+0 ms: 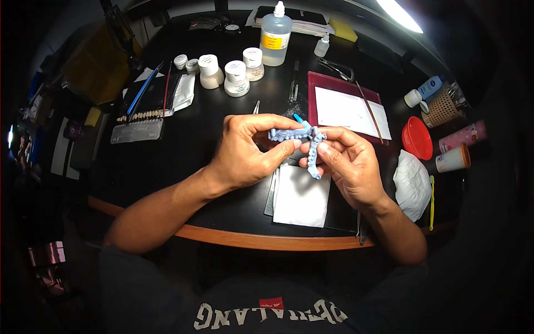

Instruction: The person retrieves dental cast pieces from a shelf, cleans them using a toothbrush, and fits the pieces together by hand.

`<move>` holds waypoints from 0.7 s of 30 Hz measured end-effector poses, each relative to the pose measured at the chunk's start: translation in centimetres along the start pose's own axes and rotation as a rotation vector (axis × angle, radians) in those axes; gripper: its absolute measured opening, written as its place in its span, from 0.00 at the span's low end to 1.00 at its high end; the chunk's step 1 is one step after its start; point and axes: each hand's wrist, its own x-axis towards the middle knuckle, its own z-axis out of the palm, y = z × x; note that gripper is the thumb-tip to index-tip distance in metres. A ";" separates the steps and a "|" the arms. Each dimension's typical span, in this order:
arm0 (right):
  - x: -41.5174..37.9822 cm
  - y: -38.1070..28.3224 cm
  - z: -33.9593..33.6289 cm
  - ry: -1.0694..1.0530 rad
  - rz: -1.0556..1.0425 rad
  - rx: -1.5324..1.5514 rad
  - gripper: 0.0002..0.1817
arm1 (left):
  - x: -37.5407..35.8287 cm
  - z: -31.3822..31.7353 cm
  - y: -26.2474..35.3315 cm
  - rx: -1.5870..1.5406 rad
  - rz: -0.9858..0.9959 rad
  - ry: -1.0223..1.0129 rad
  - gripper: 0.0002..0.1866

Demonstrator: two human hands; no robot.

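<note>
some white lettering (207, 317) is carried by the dark shirt (167, 295) at the near side of the view, with a small red patch (271, 302) set among the letters. beyond it, the black table (167, 189) is bordered by a wooden edge (245, 238). a folded white paper (300, 203) is laid near that edge, and well to its right a crumpled white bundle (410, 186) is flanked by a yellow stick (431, 206).

past the paper, the two hands are held close together, raised off the table. a crosswise blue-grey piece (285, 134), lined with tooth shapes, is pinched between thumb and fingers by the left hand (242, 147). a downward-pointing blue-grey piece (314, 158) is gripped likewise by the right hand (353, 161). the two are met at their upper right ends; whether they are joined cannot be told. a bright blue part (298, 118) is seen just above.

farther off, a red bowl (417, 139) is placed at the right, and a brush (370, 108) is rested across a white sheet (339, 106) on a maroon board (318, 83). three white-lidded jars (236, 80) are grouped left of centre, and behind them a large bottle (275, 42) is stood upright.
</note>
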 end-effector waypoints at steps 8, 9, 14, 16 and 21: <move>0.0 0.3 0.0 0.034 0.016 -0.021 0.15 | 0.0 -0.5 -0.1 0.294 0.163 -0.063 0.18; 0.1 0.3 -0.1 0.042 0.009 -0.036 0.15 | -0.1 -0.3 -0.2 0.260 0.170 -0.062 0.18; 0.0 0.3 0.0 0.060 -0.012 -0.036 0.15 | -0.5 -0.1 1.3 0.209 -0.017 -0.131 0.17; 0.1 0.1 0.0 0.062 -0.016 -0.043 0.15 | -0.4 -0.1 1.1 0.108 -0.047 -0.120 0.16; 0.0 0.1 0.0 0.064 -0.037 -0.074 0.15 | -0.2 0.0 1.1 -0.048 -0.126 -0.111 0.17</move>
